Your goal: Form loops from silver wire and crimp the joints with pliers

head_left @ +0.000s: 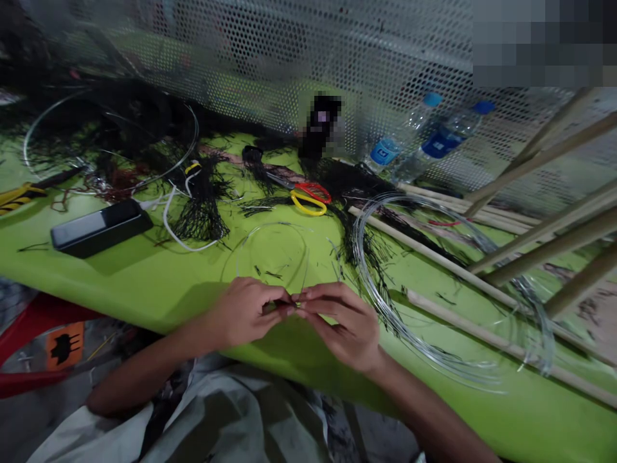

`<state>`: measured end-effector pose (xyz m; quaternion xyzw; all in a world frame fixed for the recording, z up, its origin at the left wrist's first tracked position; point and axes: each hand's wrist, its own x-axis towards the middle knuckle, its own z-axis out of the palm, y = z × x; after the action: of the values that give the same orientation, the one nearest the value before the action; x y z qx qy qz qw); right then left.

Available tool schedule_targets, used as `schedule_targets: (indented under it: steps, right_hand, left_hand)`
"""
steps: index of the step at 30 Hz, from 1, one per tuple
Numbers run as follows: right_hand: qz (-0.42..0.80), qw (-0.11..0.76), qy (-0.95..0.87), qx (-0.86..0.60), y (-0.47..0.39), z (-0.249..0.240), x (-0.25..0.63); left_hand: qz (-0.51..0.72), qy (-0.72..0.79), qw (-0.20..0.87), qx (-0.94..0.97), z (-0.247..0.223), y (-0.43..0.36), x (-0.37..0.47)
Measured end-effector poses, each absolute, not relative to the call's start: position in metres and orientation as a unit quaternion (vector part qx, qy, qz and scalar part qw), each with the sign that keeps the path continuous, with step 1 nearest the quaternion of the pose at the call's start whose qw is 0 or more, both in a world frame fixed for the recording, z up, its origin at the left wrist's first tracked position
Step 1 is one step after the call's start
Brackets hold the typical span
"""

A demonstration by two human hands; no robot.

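- Left hand (243, 313): positioned over the near edge of the bright green table (159, 283), fingertips pinched together on a thin loop of silver wire (272, 254).
- Right hand (340, 321): fingertips pinched on the same wire loop, meeting the left-hand fingertips at the loop's near side.
- Thin wire loop: lies flat on the table just beyond both hands; its near arc is held between the fingertips.
- Large coil of silver wire (385, 302): rests on the table to the right of the hands, across pale wooden sticks (434, 257).
- Red-and-yellow-handled scissors (308, 196): lie behind the loop, among black fibre bundles (202, 199).
- Black rectangular box (99, 228): on the table at left, well apart from the hands.
- Two clear plastic bottles with blue caps (424, 138): lie at rear right against the perforated metal screen (289, 58).
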<state>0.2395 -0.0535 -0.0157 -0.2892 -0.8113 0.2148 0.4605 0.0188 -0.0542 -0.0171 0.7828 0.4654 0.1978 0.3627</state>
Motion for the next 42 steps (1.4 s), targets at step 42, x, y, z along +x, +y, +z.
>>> schedule_targets:
  steps: [42]
  right_hand:
    - [0.454, 0.423, -0.617, -0.484, -0.047, 0.007, 0.22]
  left_hand:
    - [0.478, 0.374, 0.169, 0.777, 0.004, -0.038, 0.038]
